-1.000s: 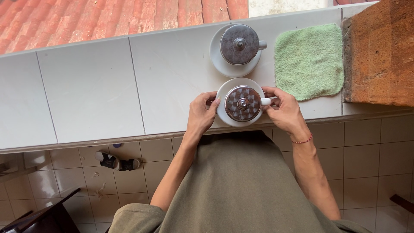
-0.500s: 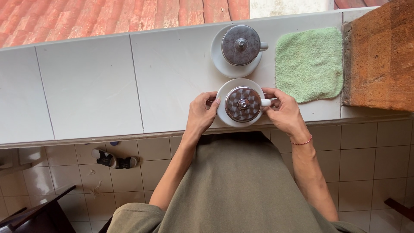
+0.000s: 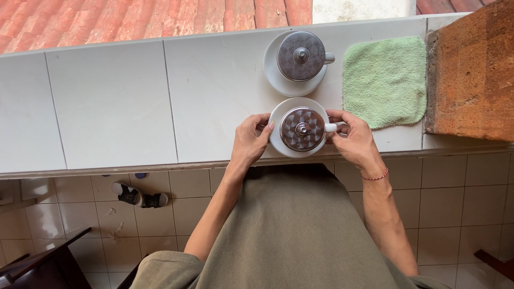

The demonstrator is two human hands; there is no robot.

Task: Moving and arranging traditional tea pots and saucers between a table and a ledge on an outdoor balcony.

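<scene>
Cup [image 3: 303, 130] with metal lid, on saucer [image 3: 278, 140] at tabletop [image 3: 214, 101] near edge. Left hand [image 3: 250, 140] fingers curl against saucer rim; right hand [image 3: 354, 140] fingers pinch cup handle. Likely ceramic: stiff, breakable, smooth (lid may slide), best taken by saucer rim and handle. Since earlier frame, placement and grip look unchanged. Second lidded cup [image 3: 301, 55] behind; green cloth [image 3: 384, 80] beside.
</scene>
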